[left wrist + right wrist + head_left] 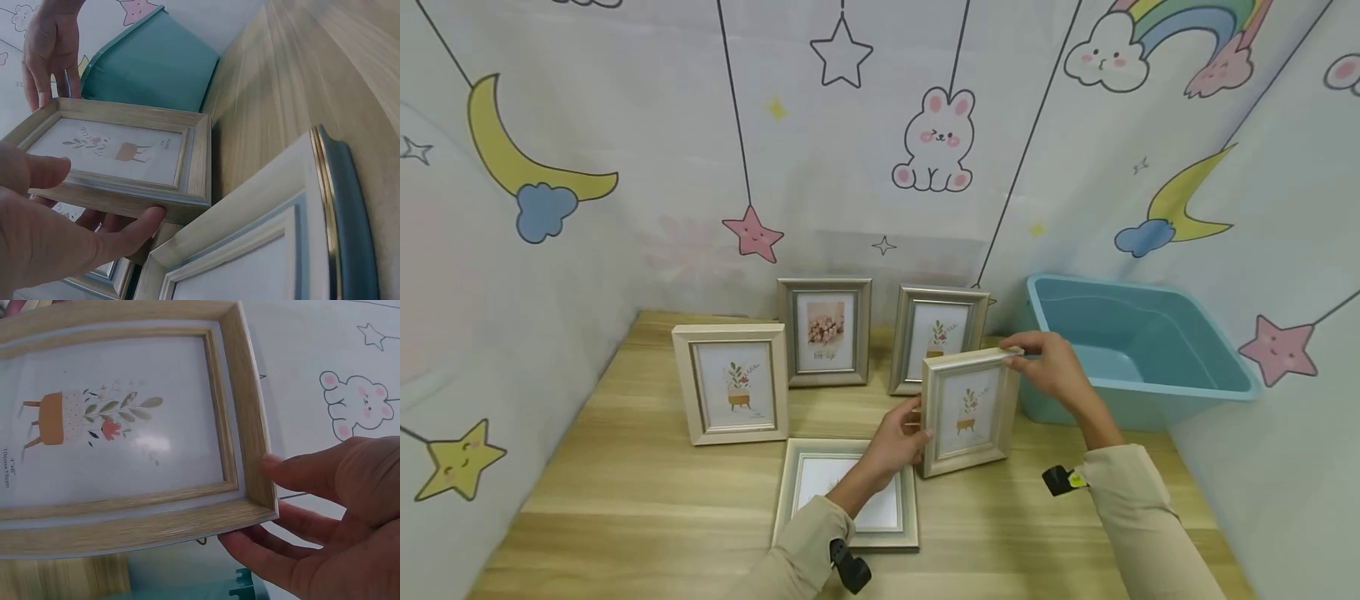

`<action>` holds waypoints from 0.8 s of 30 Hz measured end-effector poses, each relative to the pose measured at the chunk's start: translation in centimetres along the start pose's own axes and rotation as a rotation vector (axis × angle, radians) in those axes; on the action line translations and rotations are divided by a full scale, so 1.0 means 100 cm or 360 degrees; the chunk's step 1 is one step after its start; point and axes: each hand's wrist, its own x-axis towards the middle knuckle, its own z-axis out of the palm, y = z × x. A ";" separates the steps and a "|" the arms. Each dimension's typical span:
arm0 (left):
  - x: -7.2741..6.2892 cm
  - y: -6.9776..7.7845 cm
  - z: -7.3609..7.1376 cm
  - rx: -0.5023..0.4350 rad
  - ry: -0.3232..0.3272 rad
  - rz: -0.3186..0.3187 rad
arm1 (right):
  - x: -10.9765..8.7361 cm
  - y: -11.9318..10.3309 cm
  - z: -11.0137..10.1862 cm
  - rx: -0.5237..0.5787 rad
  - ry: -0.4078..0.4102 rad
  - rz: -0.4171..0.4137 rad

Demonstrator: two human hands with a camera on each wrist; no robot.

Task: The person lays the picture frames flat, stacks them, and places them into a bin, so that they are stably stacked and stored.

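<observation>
Both hands hold a pale wood-look picture frame [967, 412] upright and turned slightly, with a potted-plant print behind its front. My left hand [891, 446] grips its left side, thumb on the front and fingers curled behind. At the top right corner, my right hand [1052, 367] pinches the frame between thumb and fingers, as the right wrist view also shows at the held frame's edge [253, 425]. Below the left forearm a greenish-gold picture frame [906, 529] lies flat, its print partly covered by the arm. Whether the held frame's lower edge touches the table cannot be told.
A cream picture frame [781, 379] stands at the left. Behind stand a frame with a flower photo [862, 333] and another with a plant print [904, 337], partly covered by the held one. A blue-green plastic tub [1150, 400] sits at the right, against the printed cloth wall.
</observation>
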 end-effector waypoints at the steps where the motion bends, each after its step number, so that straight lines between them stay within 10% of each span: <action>1: 0.001 -0.001 0.002 -0.0009 0.0019 -0.0033 | 0.001 0.000 0.000 -0.0014 -0.0010 0.0011; 24: -0.007 0.003 0.006 -0.0065 0.0189 0.0052 | -0.010 -0.008 -0.027 -0.0268 -0.0061 -0.0099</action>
